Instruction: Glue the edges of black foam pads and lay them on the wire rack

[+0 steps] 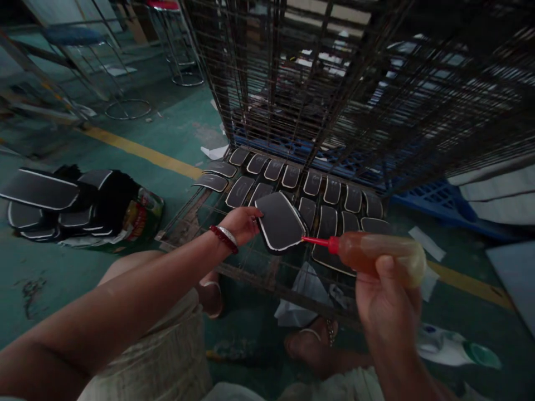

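We find the dark panel (281, 221) immediately beyond the fingertips of the left hand (243, 223), extending away from it toward the right hand (387, 298). The left hand is pinched on the panel's near left edge, thumb on the upper face; the fingers beneath are mostly hidden. We note that the panel is tilted and carries a pale line along its border.

The right hand is wrapped around a soft bottle (371, 256) of amber liquid, its thumb pressed on the side. The bottle lies nearly level, and its red nozzle (317, 241) points from the right hand toward the left. The nozzle's tip is at the panel's right-hand corner; we cannot tell whether it touches.

Below and beyond both hands, we record rows of smaller panels (238, 192), also pale-edged, on a wire rack (267, 284). White paper (303, 295) lies below the held panel, between the two hands.

To the left of the left hand, well apart, a bag (144, 214) stands on the floor beside and under a heap of dark panels (39, 186). Beyond both hands rises a wire cage (267, 83). A blue stool (75, 36) stands far beyond the left hand. Below the right hand, a white container (443, 345) lies on its side.
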Demonstrator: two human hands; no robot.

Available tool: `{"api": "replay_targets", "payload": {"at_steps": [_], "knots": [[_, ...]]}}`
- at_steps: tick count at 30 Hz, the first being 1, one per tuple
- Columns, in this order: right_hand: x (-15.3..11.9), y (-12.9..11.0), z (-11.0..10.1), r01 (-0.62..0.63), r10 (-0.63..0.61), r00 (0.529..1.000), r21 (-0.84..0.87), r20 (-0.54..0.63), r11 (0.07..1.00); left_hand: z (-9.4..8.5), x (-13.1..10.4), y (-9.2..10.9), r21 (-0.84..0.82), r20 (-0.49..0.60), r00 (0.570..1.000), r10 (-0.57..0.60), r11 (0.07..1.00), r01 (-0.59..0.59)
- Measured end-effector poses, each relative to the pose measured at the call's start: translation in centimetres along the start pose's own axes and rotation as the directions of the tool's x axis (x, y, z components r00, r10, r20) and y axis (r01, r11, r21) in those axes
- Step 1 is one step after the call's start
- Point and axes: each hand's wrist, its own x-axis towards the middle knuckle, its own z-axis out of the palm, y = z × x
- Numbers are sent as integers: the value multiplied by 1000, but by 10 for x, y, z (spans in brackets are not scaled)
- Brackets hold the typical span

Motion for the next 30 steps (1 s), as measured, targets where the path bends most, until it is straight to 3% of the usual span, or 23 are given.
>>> {"api": "replay_targets", "payload": {"at_steps": [11,17,24,26,28,30], "knots": [[3,-2,14,-34,37,998,45,-50,998,23,10,-5,-132,-39,996,76,988,-80],[-7,-2,19,-93,92,995,27,38,995,31,8,-2,-140,-95,993,68,987,-81],[9,-12,17,179,-178,984,71,-20,981,31,6,-5,-145,-34,998,56,987,-61],[7,-13,17,122,-124,992,90,12,988,30,9,-6,-139,-30,997,66,988,-69],[5,-10,18,-62,55,997,133,61,989,30,13,-6,-162,-44,995,95,982,-101],[5,-5,17,-273,262,962,220,75,937,31,17,-5,-194,-65,990,121,972,-132]]}}
